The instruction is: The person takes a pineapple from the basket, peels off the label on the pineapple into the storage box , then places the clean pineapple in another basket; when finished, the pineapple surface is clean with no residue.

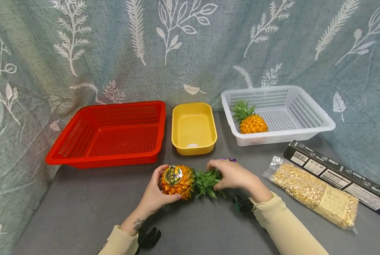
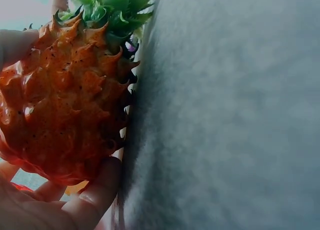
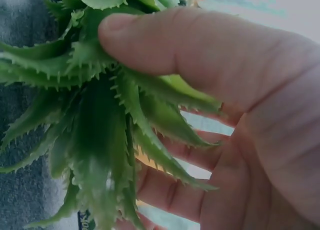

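Note:
An orange pineapple with a black and gold label lies on its side on the grey table, its green crown pointing right. Its body is gripped by my left hand, thumb in front and fingers behind; the left wrist view shows fingers curled round the spiky orange skin. My right hand holds the crown's leaves; in the right wrist view the thumb of this hand presses on the serrated green leaves with the fingers behind them. A purple wrapper shows partly behind the right hand.
At the back stand a red basket, a yellow tub with a small white thing inside, and a white basket holding another pineapple. A bag of corn kernels and a long black box lie at the right.

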Tool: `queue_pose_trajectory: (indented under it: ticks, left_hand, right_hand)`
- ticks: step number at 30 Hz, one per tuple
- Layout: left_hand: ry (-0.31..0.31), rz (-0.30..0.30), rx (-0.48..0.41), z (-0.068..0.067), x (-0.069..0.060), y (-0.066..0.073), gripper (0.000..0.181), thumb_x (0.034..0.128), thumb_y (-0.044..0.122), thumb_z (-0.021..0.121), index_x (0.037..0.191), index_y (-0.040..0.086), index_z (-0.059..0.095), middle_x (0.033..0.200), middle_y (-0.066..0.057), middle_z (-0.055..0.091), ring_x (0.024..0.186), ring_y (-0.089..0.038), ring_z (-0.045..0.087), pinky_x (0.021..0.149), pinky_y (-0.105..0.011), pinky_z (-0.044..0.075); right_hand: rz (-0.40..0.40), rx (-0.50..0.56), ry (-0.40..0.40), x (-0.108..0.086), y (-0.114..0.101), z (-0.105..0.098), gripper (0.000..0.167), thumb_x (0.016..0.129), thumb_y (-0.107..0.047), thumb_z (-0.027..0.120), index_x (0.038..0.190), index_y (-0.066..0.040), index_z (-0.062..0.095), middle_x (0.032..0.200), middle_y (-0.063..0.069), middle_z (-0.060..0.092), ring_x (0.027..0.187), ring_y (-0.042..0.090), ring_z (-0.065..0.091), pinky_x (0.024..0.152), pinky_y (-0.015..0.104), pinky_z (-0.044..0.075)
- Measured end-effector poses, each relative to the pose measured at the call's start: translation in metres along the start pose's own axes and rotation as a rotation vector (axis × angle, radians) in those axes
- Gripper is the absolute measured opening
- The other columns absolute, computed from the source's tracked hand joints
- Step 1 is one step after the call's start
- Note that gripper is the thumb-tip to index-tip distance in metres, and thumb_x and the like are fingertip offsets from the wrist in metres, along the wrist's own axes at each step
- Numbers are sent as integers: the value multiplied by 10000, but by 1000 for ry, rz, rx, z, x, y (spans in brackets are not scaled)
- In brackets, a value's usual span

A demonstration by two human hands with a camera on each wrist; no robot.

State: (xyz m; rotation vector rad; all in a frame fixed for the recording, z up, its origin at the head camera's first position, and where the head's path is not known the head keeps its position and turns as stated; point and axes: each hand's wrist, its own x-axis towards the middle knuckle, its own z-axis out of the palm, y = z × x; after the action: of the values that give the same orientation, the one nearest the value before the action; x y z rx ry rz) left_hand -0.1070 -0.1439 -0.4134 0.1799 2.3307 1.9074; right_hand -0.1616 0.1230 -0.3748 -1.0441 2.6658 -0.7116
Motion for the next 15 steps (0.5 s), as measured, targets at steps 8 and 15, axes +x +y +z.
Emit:
queue_pose_trajectory:
  ticks: [8, 15]
  left_hand:
    - [-26, 35, -9, 3, 17, -4, 948, 622, -92, 778, 1397, 67, 257, 1264, -168, 399, 1076, -306, 496, 801, -269, 497]
    - [-27, 32, -2, 6, 21, -4, 939, 620, -78, 787, 1389, 84, 274, 1255, -163, 393, 1075, -304, 492, 815, -299, 494]
  right_hand:
    - [120, -15, 15, -1, 3, -3, 468, 657, -197, 811, 1054, -172, 566, 995, -21, 611, 752, 127, 515, 630, 315, 421]
    - [65, 5, -1, -7, 2, -17, 612, 660, -227, 815, 1195, -87, 553, 1184, 62, 559, 1055, 249, 522, 877, 438, 432]
